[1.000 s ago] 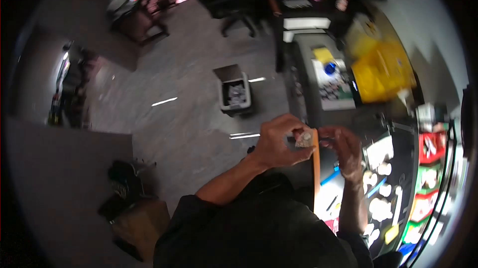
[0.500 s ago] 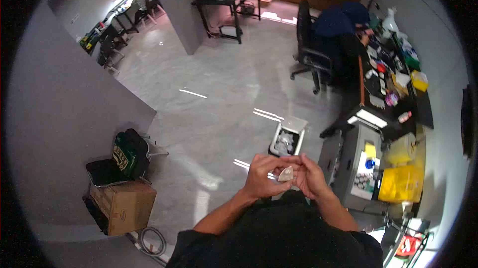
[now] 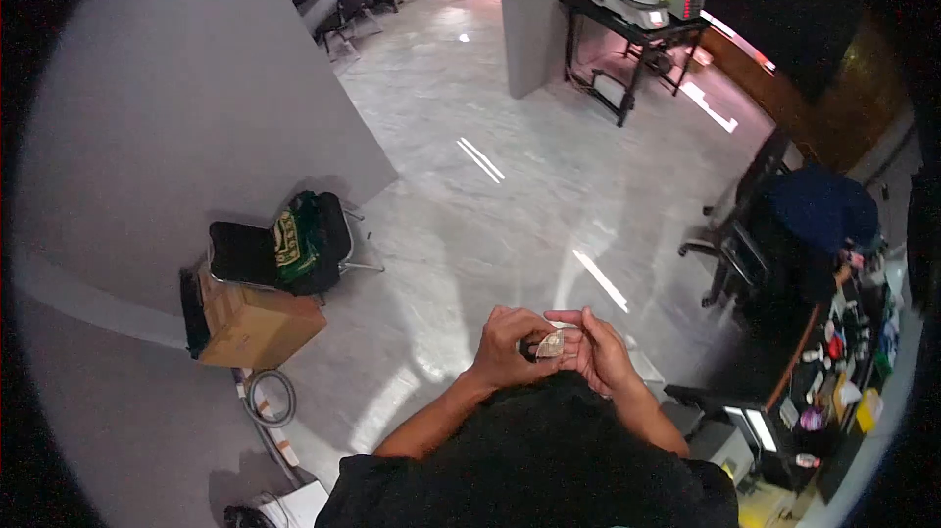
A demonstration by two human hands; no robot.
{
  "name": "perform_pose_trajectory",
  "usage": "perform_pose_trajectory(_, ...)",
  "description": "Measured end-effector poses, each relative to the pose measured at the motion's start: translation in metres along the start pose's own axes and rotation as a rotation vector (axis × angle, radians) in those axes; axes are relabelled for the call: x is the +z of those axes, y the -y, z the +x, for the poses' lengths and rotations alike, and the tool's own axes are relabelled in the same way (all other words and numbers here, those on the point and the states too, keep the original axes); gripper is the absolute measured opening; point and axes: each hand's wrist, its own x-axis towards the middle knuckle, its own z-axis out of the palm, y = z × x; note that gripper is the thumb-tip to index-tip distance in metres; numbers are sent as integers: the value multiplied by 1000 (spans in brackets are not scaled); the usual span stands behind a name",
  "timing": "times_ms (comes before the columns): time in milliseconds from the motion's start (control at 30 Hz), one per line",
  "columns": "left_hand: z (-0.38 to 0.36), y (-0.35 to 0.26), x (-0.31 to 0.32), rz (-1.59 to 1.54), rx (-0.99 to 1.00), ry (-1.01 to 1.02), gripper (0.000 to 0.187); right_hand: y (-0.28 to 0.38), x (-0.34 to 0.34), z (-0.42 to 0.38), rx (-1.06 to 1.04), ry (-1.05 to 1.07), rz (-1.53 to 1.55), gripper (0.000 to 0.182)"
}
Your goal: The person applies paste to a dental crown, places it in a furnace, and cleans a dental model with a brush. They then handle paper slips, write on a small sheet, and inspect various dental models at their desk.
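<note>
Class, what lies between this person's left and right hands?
In the head view, a small pale piece lies between the left hand and right hand.

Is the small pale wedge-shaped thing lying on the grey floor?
No, the left hand holds the small pale thing, close to the right hand.

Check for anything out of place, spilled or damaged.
The grey coil lies beside the box, apparently unstowed. I see no spill. The piece in the left hand is too small to judge for damage.
</note>
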Motion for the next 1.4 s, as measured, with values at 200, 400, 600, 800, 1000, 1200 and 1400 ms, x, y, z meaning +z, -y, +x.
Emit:
perform_pose_trajectory(200,108,54,-7,32,-51,-92,37,94,-22,109,39,28,-131,65)
perform_pose_trajectory(400,210,124,7,36,-35,-123,36,156,-70,200,1,42,-167,68)
perform_pose_trajectory(600,330,206,30,-54,-8,-32,36,213,-129,282,-57,-126,-150,63)
perform_pose_trajectory(800,483,278,65,-189,73,114,33,307,-187,344,-184,-362,-84,61)
perform_pose_trajectory(1000,628,322,122,-239,243,325,35,382,-256,380,-360,-514,48,57)
perform_pose_trajectory(1200,726,342,213,-267,210,376,35,456,-352,409,-357,-540,112,54)
perform_pose_trajectory(1400,824,348,315,-257,109,260,37,582,-455,422,-295,-493,27,54)
